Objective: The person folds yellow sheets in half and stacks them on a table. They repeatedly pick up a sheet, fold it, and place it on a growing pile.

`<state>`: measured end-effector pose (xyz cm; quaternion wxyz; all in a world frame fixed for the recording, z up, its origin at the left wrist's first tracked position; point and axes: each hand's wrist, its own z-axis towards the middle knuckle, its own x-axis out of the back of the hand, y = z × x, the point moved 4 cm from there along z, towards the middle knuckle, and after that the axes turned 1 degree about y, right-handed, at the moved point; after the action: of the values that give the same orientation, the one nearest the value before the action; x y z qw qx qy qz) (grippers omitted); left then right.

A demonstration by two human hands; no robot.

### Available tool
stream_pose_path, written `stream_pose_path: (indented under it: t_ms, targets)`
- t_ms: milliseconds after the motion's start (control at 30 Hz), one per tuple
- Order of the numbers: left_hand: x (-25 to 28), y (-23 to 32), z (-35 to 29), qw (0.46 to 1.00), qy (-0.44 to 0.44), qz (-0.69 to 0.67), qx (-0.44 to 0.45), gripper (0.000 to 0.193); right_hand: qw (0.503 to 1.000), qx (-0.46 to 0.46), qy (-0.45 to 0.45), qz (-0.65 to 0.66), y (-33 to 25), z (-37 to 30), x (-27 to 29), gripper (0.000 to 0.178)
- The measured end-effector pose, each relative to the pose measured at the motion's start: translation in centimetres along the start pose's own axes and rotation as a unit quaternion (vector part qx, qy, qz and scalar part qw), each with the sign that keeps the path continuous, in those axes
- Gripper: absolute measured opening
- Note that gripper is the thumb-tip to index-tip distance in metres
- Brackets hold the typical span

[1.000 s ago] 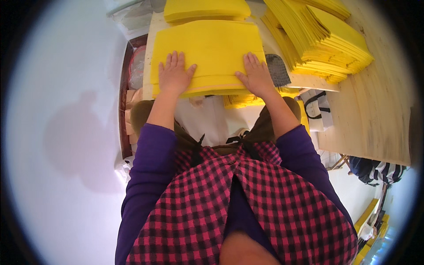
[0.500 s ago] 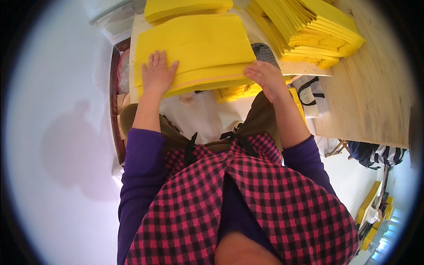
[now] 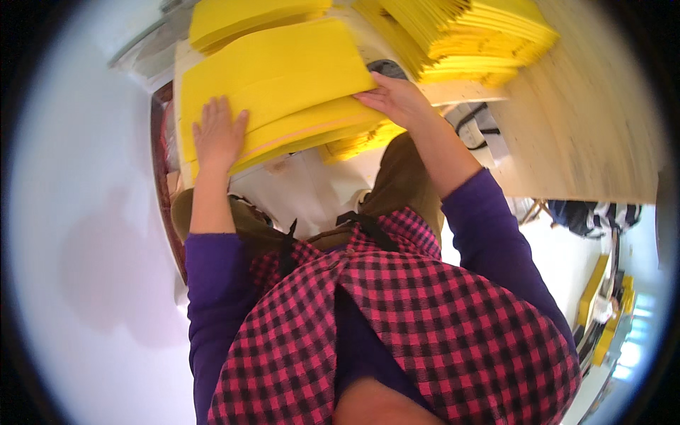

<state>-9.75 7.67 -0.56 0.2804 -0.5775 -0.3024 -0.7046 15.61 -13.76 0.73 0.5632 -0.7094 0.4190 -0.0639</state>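
Observation:
A folded yellow felt-like fabric sheet lies on the worktable in front of me, with its layered front edge towards me. My left hand rests flat on the left part of the sheet, fingers spread. At the sheet's right edge, my right hand has its fingertips and thumb closed on the fabric near the fold. The undersides of the right fingers are partly hidden. A paler strip runs along the lower layer, between the two hands.
Another yellow fabric stack lies beyond the sheet. A tall pile of folded yellow pieces stands at the far right, near a wooden panel. A dark grey item sits beside the sheet. More yellow fabric shows below the table edge.
My right hand has moved onto the sheet's right edge and closed on it. The left hand stays flat on the fabric. The whole view has shifted and tilted slightly.

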Motion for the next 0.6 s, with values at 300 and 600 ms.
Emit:
stream_pose_path:
  t_ms: [300, 600]
  targets:
    - [-0.5, -1.5, 0.8, 0.992, 0.070, -0.093, -0.049, 0.065, 0.996, 0.023, 0.082, -0.022, 0.7, 2.0, 0.8, 0.025]
    - [3.2, -3.1, -5.5, 0.742, 0.043, -0.650, 0.160, 0.028, 0.997, 0.029, 0.058, -0.032, -0.5, 2.3, 0.0, 0.022]
